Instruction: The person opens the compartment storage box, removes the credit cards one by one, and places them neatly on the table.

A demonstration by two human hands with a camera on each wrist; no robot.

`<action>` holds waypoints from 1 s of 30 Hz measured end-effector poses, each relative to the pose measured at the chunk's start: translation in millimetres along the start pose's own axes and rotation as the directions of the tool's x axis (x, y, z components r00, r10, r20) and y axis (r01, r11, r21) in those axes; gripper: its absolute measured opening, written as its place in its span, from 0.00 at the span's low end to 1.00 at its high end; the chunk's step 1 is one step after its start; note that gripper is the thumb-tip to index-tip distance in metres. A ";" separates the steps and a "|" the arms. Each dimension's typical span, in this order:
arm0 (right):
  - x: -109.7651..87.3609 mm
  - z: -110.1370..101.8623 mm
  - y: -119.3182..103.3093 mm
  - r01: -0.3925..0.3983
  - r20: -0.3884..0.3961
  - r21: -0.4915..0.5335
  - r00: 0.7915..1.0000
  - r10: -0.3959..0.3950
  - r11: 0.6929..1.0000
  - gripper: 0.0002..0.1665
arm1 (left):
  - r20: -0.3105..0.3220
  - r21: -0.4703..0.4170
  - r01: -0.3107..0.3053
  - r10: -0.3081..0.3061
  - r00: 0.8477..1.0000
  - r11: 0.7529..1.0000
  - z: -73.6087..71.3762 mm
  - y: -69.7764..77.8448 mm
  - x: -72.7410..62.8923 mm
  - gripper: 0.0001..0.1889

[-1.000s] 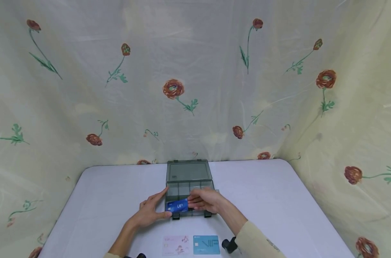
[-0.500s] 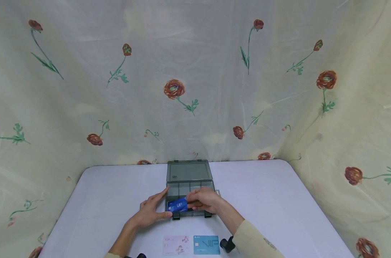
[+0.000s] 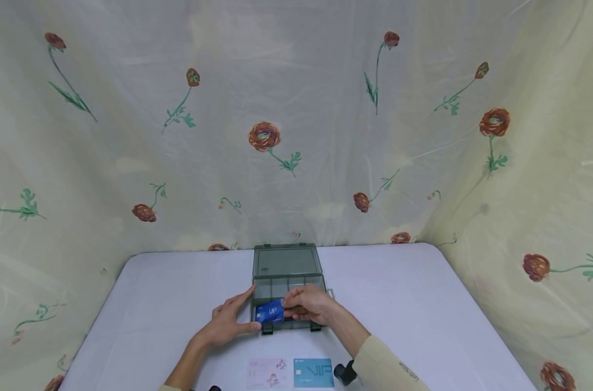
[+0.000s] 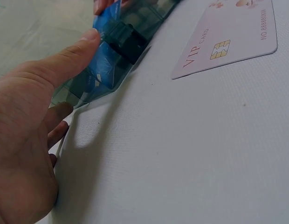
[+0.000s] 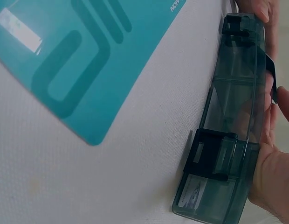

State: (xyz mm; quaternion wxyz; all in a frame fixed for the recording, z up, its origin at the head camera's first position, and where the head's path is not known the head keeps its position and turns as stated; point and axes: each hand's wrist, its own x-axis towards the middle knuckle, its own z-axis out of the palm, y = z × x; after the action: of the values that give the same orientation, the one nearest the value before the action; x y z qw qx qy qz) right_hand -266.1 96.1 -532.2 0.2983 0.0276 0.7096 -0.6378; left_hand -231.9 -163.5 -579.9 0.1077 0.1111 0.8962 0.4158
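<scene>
A dark translucent compartment box [image 3: 286, 260] stands on the white table, its lid swung back. My left hand [image 3: 227, 320] lies against the box's left side, index finger extended along it and thumb at the front left corner, as the left wrist view [image 4: 42, 88] shows too. Between thumb and fingers, my right hand [image 3: 310, 304] pinches the right end of a blue VIP card [image 3: 269, 311]. The card tilts over the front left part of the box, its left end low near the left thumb. In the right wrist view the card [image 5: 271, 74] appears nearly edge-on above the rim.
In front of the box lie a pink VIP card [image 3: 267, 373] and a teal VIP card [image 3: 313, 373], side by side. Two front latches hang down, one latch [image 5: 210, 154] nearest the right wrist camera. A flower-patterned curtain [image 3: 326, 136] surrounds the table [image 3: 399, 293].
The blue card has shifted slightly to the right and tipped more steeply, with the right hand moving a little with it. The left hand and box stay in place.
</scene>
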 end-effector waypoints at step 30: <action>-6.2 -14.0 -5.1 0.031 -0.002 -0.085 1.000 -0.031 0.996 0.15 | 0.000 0.022 -0.044 0.044 0.999 0.999 -1.5 1.0 -5.4 0.49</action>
State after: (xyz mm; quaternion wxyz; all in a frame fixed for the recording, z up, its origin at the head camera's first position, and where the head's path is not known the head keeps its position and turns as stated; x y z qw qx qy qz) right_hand -268.6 110.1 -524.7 0.2881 0.0050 0.7371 -0.6113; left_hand -227.0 -165.5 -577.6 0.0971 0.1318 0.8981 0.4081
